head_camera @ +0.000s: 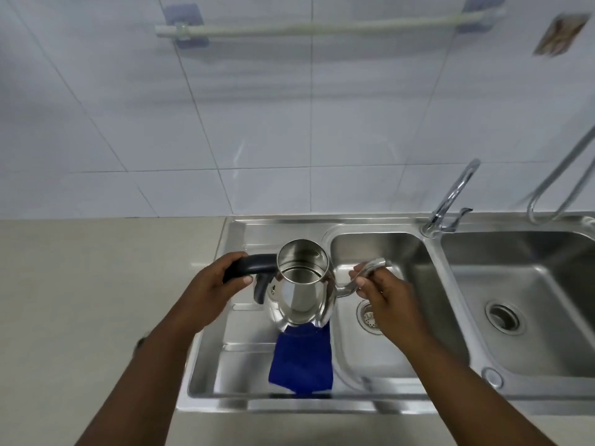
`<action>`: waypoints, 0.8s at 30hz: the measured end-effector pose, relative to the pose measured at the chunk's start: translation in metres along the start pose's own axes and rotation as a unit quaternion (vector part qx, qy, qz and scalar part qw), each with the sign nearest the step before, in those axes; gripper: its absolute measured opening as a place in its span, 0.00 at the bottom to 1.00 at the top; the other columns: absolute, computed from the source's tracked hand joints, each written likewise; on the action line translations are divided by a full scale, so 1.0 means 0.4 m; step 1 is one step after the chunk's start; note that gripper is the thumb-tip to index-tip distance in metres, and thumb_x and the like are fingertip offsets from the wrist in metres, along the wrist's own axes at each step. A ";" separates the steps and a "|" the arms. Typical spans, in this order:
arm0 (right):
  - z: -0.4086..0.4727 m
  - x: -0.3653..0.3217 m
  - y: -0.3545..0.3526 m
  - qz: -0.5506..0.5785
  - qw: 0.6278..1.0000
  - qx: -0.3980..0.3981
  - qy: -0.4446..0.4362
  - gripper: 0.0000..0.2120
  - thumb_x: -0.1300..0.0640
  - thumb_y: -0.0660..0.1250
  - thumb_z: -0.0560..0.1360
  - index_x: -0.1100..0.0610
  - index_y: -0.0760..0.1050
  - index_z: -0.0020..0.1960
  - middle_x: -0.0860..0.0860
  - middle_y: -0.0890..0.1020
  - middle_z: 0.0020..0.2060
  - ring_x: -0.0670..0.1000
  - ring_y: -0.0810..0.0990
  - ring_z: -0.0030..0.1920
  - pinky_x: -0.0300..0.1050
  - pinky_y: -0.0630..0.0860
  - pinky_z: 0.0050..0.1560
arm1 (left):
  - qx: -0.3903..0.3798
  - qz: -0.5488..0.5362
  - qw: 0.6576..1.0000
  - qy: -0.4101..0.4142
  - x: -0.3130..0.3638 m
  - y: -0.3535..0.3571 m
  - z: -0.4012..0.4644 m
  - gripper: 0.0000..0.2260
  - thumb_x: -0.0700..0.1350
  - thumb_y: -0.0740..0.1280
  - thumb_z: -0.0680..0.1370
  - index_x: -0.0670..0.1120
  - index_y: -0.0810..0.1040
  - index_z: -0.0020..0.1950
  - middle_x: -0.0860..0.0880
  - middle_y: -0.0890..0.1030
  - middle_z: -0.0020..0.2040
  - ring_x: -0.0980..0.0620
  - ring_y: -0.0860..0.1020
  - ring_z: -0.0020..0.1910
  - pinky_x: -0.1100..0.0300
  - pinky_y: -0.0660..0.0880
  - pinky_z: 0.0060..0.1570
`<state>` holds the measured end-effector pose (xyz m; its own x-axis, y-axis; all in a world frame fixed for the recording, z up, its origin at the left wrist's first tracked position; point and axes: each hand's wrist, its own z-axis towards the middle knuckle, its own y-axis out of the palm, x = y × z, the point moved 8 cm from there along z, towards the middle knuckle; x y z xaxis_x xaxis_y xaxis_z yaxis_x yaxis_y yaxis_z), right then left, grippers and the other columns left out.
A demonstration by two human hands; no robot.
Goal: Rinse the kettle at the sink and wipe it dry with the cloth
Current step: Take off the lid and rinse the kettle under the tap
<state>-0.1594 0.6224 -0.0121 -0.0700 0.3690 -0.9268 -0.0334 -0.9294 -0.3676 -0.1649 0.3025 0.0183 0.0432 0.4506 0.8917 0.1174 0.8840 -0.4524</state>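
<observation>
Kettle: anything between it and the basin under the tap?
Nothing visible. The kettle is held over the drainboard, left hand on its handle, right hand on its spout, beside the open basin; the faucet stands behind.

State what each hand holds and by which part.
Both hold the kettle: the left hand grips its black handle, the right hand pinches its thin spout.
</observation>
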 end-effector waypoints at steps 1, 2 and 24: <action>0.006 0.008 -0.034 0.005 1.000 0.004 0.003 0.08 0.58 0.67 0.79 0.44 0.80 0.50 0.41 0.87 0.46 0.44 0.86 0.48 0.54 0.83 0.53 | -0.007 0.003 1.000 0.003 0.019 0.028 0.014 0.13 0.43 0.69 0.77 0.58 0.77 0.58 0.54 0.82 0.51 0.53 0.79 0.53 0.55 0.74 0.56; 0.011 0.016 -0.067 0.008 1.000 0.009 0.004 0.10 0.58 0.66 0.79 0.43 0.80 0.49 0.43 0.87 0.47 0.45 0.86 0.49 0.56 0.83 0.53 | -0.014 0.010 1.000 0.006 0.035 0.060 0.029 0.13 0.44 0.69 0.78 0.59 0.76 0.58 0.54 0.81 0.52 0.53 0.79 0.54 0.55 0.74 0.56; 0.164 0.382 -0.480 0.082 0.988 0.013 0.134 0.12 0.65 0.68 0.77 0.49 0.81 0.54 0.53 0.86 0.52 0.55 0.84 0.56 0.58 0.80 0.60 | -0.086 0.049 0.994 -0.035 0.126 0.604 0.271 0.09 0.45 0.67 0.79 0.52 0.75 0.59 0.51 0.79 0.45 0.59 0.76 0.41 0.61 0.72 0.44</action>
<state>-0.2289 0.8576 -0.0782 0.1902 0.1965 -0.9619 -0.0691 -0.9746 -0.2128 -0.2420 0.5523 -0.0476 -0.0065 0.5460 0.8378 0.2846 0.8042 -0.5218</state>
